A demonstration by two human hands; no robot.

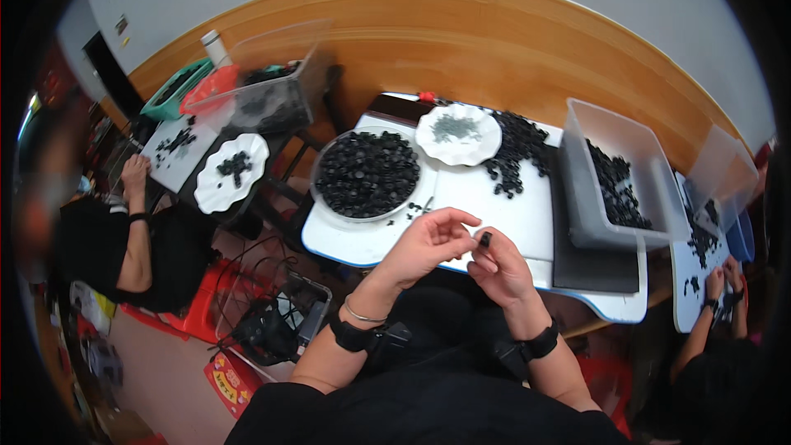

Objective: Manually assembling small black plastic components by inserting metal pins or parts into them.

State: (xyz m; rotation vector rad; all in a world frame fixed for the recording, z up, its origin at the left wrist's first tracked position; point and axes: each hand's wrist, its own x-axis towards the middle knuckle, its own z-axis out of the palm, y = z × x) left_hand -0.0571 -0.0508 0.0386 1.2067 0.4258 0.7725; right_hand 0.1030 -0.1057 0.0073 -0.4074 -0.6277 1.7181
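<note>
Both hands meet just in front of the white table's near edge. My right hand is closed, pinching a small black plastic part at its fingertips. Close beside it, my left hand has its index finger stretched over the part and its lower fingertips pressed together. Whether something tiny sits in those left fingertips is too small to tell. Beyond my left hand stands a round clear tray heaped with black round parts. Behind my hands, a white scalloped plate carries small pale greenish pieces.
Loose black parts are spread beside the plate. A clear plastic bin with more parts stands right, on a dark board. People work at both sides, one hand at left. Red stools and a wire basket stand below.
</note>
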